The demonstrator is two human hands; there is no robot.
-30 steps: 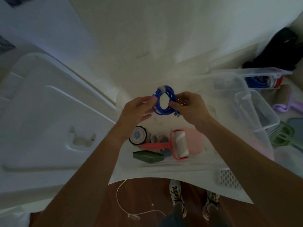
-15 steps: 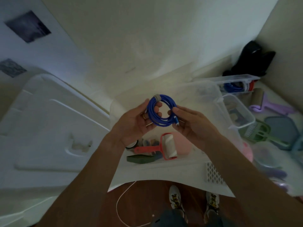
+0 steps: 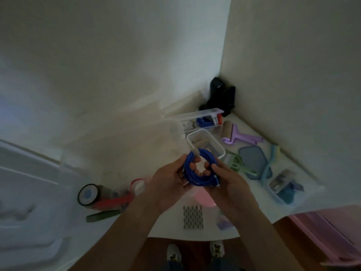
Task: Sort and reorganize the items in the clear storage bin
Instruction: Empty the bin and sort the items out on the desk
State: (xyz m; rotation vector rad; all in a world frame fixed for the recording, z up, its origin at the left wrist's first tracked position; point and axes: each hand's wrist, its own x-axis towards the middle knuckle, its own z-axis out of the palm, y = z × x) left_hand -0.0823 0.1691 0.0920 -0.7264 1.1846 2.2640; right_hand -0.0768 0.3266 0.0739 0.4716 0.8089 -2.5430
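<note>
Gripping the coiled blue cable (image 3: 197,169) above the clear storage bin (image 3: 125,153), the left hand (image 3: 172,184) and right hand (image 3: 228,182) are both curling fingers around it.

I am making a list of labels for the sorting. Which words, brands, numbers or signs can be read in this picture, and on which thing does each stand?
None can be read.
Round blue label on the tape roll: too blurred to read.
Dark green flat box: any print is too dim to read.
Coiled blue cable, held in both hands: no text shows.

Two hands, left (image 3: 172,184) and right (image 3: 228,182); two blue cable coils (image 3: 197,169) (image 3: 205,122); two lint rollers (image 3: 236,133) (image 3: 121,198); two shoes (image 3: 173,253) (image 3: 216,249).
</note>
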